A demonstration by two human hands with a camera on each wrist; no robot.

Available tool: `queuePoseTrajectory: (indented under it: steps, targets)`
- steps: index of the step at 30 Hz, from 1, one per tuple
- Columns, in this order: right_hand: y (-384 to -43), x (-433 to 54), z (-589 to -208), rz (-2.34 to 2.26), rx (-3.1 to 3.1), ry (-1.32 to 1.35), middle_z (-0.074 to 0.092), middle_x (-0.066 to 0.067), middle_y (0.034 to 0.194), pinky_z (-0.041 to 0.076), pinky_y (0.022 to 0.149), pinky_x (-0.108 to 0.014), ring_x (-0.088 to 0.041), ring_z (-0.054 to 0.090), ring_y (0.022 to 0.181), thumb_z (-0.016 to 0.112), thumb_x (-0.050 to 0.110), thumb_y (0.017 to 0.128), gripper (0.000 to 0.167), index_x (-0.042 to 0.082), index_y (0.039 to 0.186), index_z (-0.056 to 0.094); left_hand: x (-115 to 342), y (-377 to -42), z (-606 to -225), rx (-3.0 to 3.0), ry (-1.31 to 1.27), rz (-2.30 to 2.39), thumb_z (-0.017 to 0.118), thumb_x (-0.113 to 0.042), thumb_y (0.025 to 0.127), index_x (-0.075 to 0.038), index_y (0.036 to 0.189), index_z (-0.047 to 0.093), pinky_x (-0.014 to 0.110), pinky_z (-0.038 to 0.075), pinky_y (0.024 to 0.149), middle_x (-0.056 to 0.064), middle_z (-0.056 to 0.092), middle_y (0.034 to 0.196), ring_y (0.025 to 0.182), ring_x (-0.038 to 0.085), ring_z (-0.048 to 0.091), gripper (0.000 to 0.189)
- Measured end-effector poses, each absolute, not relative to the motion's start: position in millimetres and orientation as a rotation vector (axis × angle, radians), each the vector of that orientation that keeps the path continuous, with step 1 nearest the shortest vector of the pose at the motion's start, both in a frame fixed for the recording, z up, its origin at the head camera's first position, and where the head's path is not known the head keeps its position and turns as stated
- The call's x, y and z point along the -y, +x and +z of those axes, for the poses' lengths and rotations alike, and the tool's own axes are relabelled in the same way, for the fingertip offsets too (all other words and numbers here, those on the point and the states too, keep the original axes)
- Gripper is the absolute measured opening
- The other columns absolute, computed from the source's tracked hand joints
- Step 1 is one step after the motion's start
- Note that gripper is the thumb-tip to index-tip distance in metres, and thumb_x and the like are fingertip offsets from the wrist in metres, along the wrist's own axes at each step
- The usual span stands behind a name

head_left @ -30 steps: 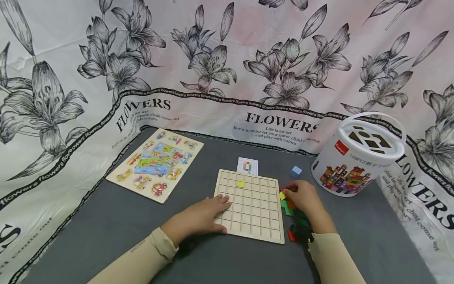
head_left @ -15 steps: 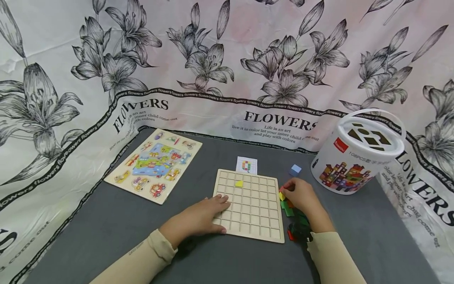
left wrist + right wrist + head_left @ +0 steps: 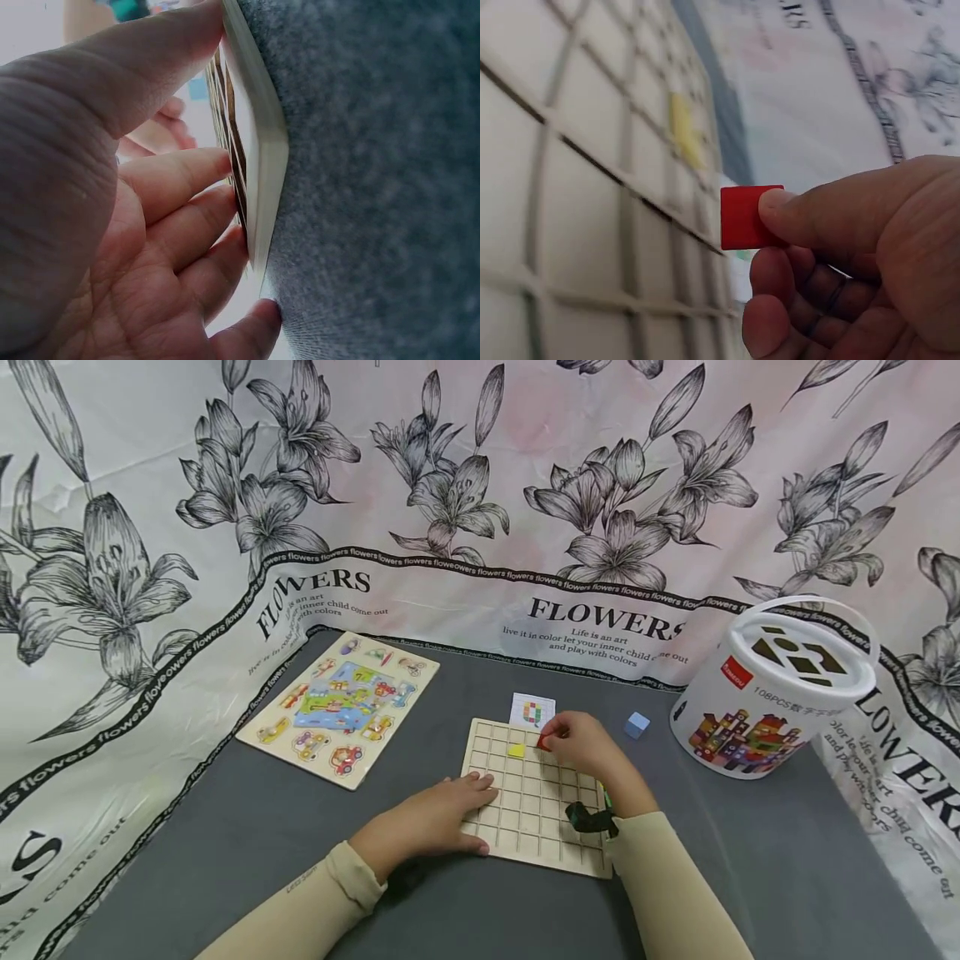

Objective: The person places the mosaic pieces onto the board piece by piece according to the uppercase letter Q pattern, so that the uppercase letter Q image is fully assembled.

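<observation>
A red square tile is pinched between the thumb and fingers of my right hand, over the far part of a wooden grid board. Just left of it a yellow tile lies in one of the board's cells. My left hand rests on the board's left edge; in the left wrist view its fingertips touch the grid side and the thumb lies at the rim. Behind the board, a small card with a coloured letter-like pattern is partly covered by my right hand.
A picture puzzle board with vehicle shapes lies at the back left. A blue cube sits beside a white lidded bucket at the right. My right forearm mostly hides the loose tiles right of the grid board.
My right hand has picked up the red tile from the loose tiles and moved left with it over the board. The left hand stays on the board's edge.
</observation>
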State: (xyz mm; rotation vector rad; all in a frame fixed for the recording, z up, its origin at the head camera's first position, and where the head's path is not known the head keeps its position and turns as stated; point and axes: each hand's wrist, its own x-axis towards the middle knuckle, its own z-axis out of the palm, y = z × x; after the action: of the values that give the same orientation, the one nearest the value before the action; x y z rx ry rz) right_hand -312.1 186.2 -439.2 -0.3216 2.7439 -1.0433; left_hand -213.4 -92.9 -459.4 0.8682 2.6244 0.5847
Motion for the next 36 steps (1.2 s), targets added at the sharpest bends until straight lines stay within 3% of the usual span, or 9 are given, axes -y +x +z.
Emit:
queuePoseTrajectory:
  steps: [13, 25, 31, 36]
  targets:
    - [-310, -180, -454, -1.017, -2.795, -0.299, 0.078, -0.009, 0.108, 0.058, 0.090, -0.044, -0.024, 0.069, 0.099, 0.069, 0.012, 0.107, 0.011, 0.008, 0.110, 0.079, 85, -214, -457, -2.626, 0.890, 0.557, 0.085, -0.043, 0.096, -0.014, 0.166, 0.049, 0.058, 0.033, 0.133, 0.008, 0.040, 0.176, 0.166, 0.029, 0.033, 0.083]
    - [-309, -180, -460, -1.001, -2.810, -0.309, 0.078, -0.008, 0.114, 0.059, 0.088, -0.042, -0.022, 0.070, 0.101, 0.072, 0.012, 0.106, 0.012, 0.010, 0.111, 0.083, 87, -214, -458, -2.606, 0.881, 0.581, 0.085, -0.041, 0.096, -0.013, 0.165, 0.050, 0.058, 0.033, 0.133, 0.008, 0.040, 0.176, 0.166, 0.029, 0.033, 0.082]
    - [-304, -218, -448, -1.110, -2.794, -0.297, 0.075, -0.017, 0.124, 0.057, 0.084, -0.039, -0.028, 0.068, 0.105, 0.066, 0.017, 0.111, 0.025, 0.004, 0.129, 0.076, 88, -214, -461, -2.609, 0.885, 0.585, 0.086, -0.040, 0.096, -0.013, 0.165, 0.050, 0.059, 0.033, 0.133, 0.008, 0.040, 0.176, 0.166, 0.029, 0.033, 0.083]
    - [-292, -253, -446, -0.905, -2.820, -0.294, 0.076, -0.016, 0.115, 0.057, 0.078, -0.039, -0.025, 0.068, 0.096, 0.068, 0.016, 0.109, 0.026, 0.002, 0.129, 0.076, 93, -215, -462, -2.620, 0.853, 0.582, 0.086, -0.040, 0.096, -0.013, 0.165, 0.049, 0.058, 0.031, 0.134, 0.008, 0.039, 0.177, 0.166, 0.030, 0.032, 0.083]
